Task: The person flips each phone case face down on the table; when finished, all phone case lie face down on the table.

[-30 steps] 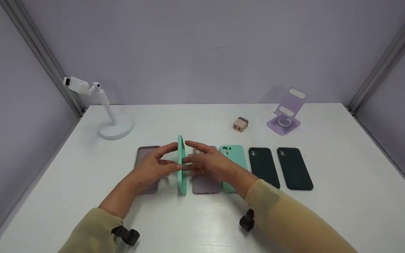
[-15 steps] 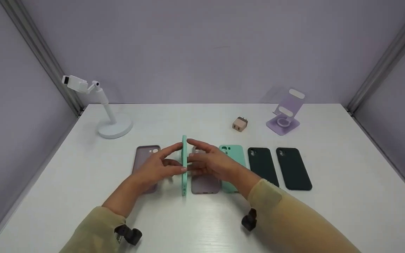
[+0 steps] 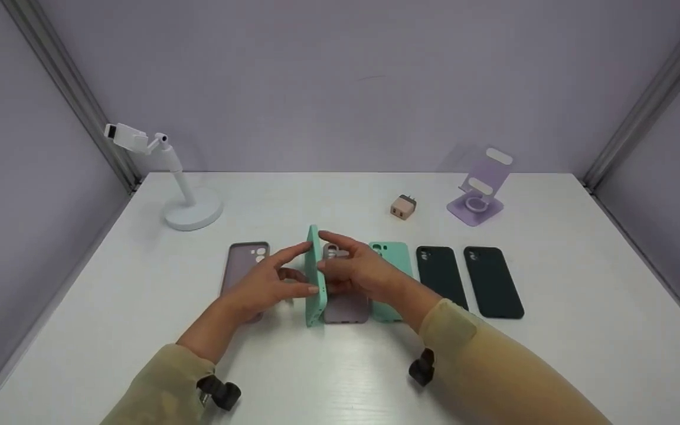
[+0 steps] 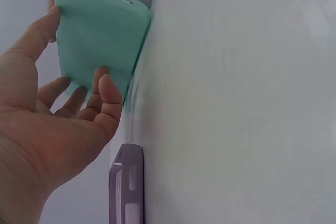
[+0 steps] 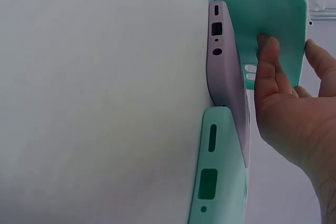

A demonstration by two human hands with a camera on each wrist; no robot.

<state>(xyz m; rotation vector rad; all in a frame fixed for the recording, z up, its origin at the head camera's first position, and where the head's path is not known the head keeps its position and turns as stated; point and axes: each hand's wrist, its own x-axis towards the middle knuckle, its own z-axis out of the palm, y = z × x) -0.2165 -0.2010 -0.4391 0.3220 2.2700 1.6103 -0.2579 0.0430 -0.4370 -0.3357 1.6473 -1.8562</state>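
A mint green phone case point(image 3: 316, 307) stands on its long edge between both hands. My left hand point(image 3: 260, 289) grips its upper edge, thumb near the close end and index finger at the far end; other fingers lie against its smooth outer face point(image 4: 94, 30). My right hand point(image 3: 366, 274) pinches the same upper edge, its remaining fingers on the hollow inner side point(image 5: 268, 17). Camera cutouts show at the case's far end in the right wrist view. A mauve case point(image 3: 238, 265) lies hollow side up on the left, partly behind my left hand. Another mauve case point(image 3: 346, 311) lies beneath my right hand.
To the right lie a second mint case point(image 3: 397, 260), partly covered by my right forearm, and two dark green cases point(image 3: 441, 274), point(image 3: 493, 283). Farther back are a pink charger plug point(image 3: 403, 207), a purple phone stand point(image 3: 476, 203) and a white stand with a camera-like head point(image 3: 192, 209).
The upright mint case has shifted slightly right and swivelled, so its outer left face now shows in the head view. Both hands moved with it, and the right thumb has come onto its edge.
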